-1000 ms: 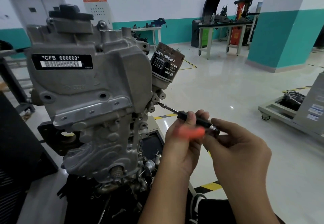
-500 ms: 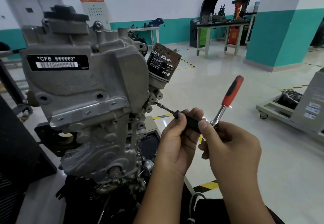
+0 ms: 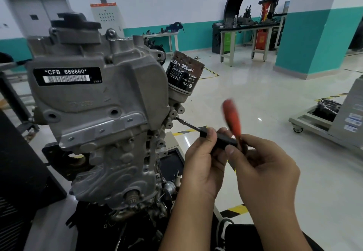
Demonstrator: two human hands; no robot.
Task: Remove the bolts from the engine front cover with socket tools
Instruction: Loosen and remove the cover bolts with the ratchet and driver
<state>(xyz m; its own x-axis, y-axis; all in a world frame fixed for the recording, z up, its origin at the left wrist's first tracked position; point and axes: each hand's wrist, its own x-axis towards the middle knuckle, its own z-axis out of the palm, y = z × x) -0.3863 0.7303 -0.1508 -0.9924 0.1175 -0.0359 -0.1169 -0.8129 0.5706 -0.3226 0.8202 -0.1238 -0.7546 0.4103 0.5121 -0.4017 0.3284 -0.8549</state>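
Left hand (image 3: 204, 158) grips black socket extension bar (image 3: 218, 138) seated on grey engine front cover (image 3: 102, 117) bolt. Right hand (image 3: 263, 164) holds blurred red-handled ratchet (image 3: 232, 119).

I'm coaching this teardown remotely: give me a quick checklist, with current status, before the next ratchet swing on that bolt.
1. Thin steel extension bar reaches the bolt boss beside the grey cast-aluminium engine front cover: ok.
2. Bit fully seated on the bolt head: cannot tell, too small.
3. Left hand grips the black socket adapter, steadying it: ok.
4. Right hand holds the ratchet head: ok.
5. Red ratchet handle position: cannot tell, motion-blurred.
6. Handle clears the rusty black oil filter: ok.
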